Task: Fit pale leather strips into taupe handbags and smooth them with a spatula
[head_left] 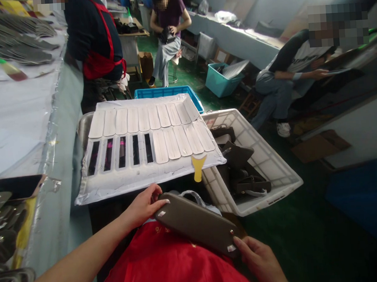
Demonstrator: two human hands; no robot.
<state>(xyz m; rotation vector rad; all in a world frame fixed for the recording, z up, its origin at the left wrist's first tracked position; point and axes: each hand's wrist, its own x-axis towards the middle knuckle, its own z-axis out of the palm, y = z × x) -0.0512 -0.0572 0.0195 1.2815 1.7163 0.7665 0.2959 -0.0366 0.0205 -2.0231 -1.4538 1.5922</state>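
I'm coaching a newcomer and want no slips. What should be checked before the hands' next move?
1. Left hand on the panel: ok, it grips one end.
2. Right hand on the panel: ok, it grips the other end.
3. Panel's underside: cannot tell, it faces away.
4. Strips all along the board's lower row: not ok, dark openings show at left.
5. Yellow tool fully on the board: not ok, its narrow end juts past the edge.

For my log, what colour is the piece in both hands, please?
The piece is dark grey-brown; see head view.
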